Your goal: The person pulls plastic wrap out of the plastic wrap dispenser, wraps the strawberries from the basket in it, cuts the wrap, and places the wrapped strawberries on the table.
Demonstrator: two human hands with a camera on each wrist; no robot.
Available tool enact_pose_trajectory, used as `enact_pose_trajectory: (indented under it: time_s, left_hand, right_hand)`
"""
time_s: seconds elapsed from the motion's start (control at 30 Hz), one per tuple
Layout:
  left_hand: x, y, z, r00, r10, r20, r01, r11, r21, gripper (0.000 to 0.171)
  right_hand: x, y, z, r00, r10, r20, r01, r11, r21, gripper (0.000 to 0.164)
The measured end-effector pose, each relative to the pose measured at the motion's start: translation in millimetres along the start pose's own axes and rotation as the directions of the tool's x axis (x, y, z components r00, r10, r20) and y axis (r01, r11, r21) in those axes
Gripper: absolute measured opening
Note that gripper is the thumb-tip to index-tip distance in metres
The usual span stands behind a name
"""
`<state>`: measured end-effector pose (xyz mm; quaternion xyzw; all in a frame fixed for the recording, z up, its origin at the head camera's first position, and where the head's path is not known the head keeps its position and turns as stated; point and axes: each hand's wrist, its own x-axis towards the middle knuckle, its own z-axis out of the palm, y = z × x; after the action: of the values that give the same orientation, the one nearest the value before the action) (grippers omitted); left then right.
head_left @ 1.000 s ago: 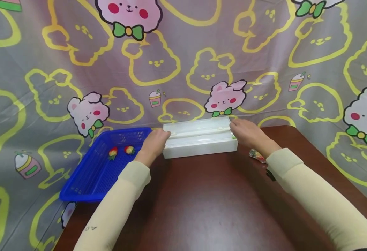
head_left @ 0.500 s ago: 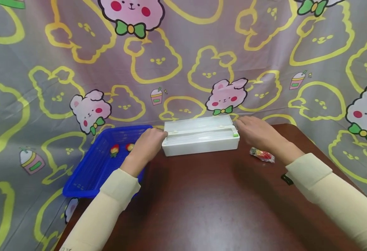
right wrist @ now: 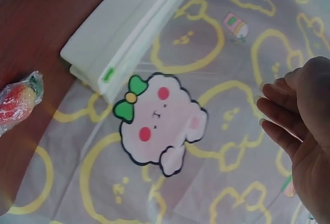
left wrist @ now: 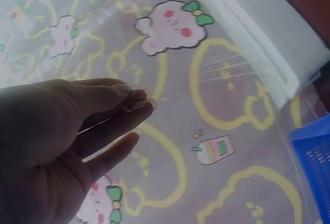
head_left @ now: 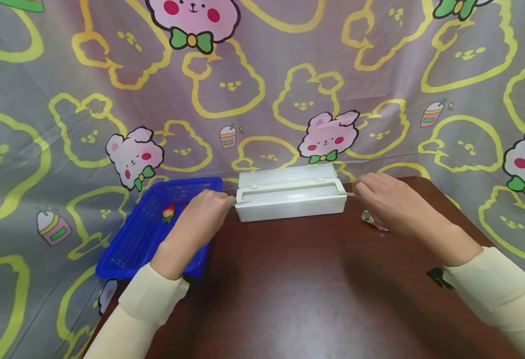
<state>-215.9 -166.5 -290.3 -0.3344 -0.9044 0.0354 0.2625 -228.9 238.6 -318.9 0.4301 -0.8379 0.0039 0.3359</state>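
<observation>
A white cling film dispenser box [head_left: 294, 208] stands at the back of the table with its lid [head_left: 289, 175] tilted up behind it. Clear cling film [left wrist: 227, 72] stretches in thin creased strands from the box towards my left hand [head_left: 204, 214], whose thumb and fingertips pinch a bunched bit of it. On the other side, my right hand [head_left: 390, 202] pinches the film's opposite corner, just off the box's right end. Faint film streaks run to its fingertips [right wrist: 263, 100] in the right wrist view. Both hands are raised above the table.
Left of the box is a blue plastic basket [head_left: 110, 257] with strawberries [head_left: 168, 213] in it, partly hidden by my left hand. A wrapped strawberry [right wrist: 18, 103] lies right of the box. A small black object [head_left: 439, 277] is near my right sleeve. A patterned curtain [head_left: 262, 89] hangs behind.
Both hands have moved from the box's ends outward and towards me, drawing film out with them. The wrapped strawberry is more covered by the right hand than half a second ago.
</observation>
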Motion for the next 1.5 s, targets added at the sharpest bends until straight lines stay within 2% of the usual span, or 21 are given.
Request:
enact_pose_trajectory:
  time_s: [0.1,0.3,0.43,0.5,0.53,0.67,0.8,0.97,1.07,1.13,1.2,1.27,1.5]
  left_hand:
    - [-8.3,5.4,-9.5,1.000,-0.013,0.009,0.013,1.000,-0.006,0.020]
    - [-24.0,15.5,-25.4,0.997,-0.057,0.044,0.059,0.998,-0.034,0.020]
    - [-34.4,21.0,-23.3,0.999,-0.016,0.030,0.017,0.999,-0.042,0.022]
    - [-39.9,24.8,-19.8,1.000,0.026,0.011,-0.026,0.999,-0.039,0.019]
    - [-42.4,26.9,-17.8,0.999,0.049,0.003,-0.049,0.998,-0.035,0.016]
    - [-50.2,37.7,-12.7,0.992,0.128,-0.020,-0.128,0.992,-0.018,0.014]
    - [-55.5,47.3,-12.8,0.987,0.156,-0.023,-0.157,0.987,-0.017,0.016]
    - [-62.1,56.4,-12.1,0.988,0.151,0.037,-0.149,0.987,-0.057,0.011]
    - [-67.4,60.0,-1.3,0.981,0.177,0.084,-0.167,0.979,-0.114,0.010]
    - [-72.2,62.6,10.3,0.972,0.208,0.112,-0.191,0.970,-0.150,0.010]
    - [-77.7,65.5,24.4,0.962,0.237,0.137,-0.213,0.962,-0.169,0.011]
    - [-83.7,68.7,38.8,0.954,0.255,0.155,-0.224,0.955,-0.193,0.011]
    - [-97.2,74.7,84.8,0.943,0.273,0.193,-0.220,0.942,-0.254,0.010]
  right_hand:
    - [-5.2,-9.2,-7.9,1.000,-0.005,0.005,0.005,1.000,0.015,0.035]
    - [-12.0,-22.1,-18.1,0.997,-0.050,-0.061,0.054,0.997,0.056,0.028]
    - [-24.0,-30.4,-19.7,0.997,-0.066,-0.026,0.068,0.993,0.101,0.023]
    - [-32.3,-34.5,-18.5,0.998,-0.059,0.009,0.057,0.992,0.114,0.006]
    - [-36.5,-36.6,-17.5,0.999,-0.050,0.023,0.047,0.991,0.122,0.012]
    - [-52.7,-44.9,-13.7,0.997,-0.015,0.075,0.006,0.993,0.117,0.048]
    - [-64.8,-52.1,-11.4,0.995,0.016,0.101,-0.027,0.994,0.110,0.045]
    - [-76.3,-60.4,-5.6,0.989,0.013,0.148,-0.037,0.986,0.162,0.040]
    - [-84.4,-65.4,1.0,0.978,-0.002,0.207,-0.039,0.980,0.193,0.018]
    - [-90.1,-68.4,7.5,0.969,-0.015,0.245,-0.035,0.980,0.197,0.022]
    - [-95.3,-71.7,15.7,0.961,-0.026,0.276,-0.030,0.980,0.199,0.039]
    - [-100.8,-74.6,25.6,0.956,-0.045,0.291,-0.016,0.978,0.206,0.041]
    - [-116.9,-83.3,62.8,0.957,-0.069,0.281,-0.006,0.965,0.260,0.017]
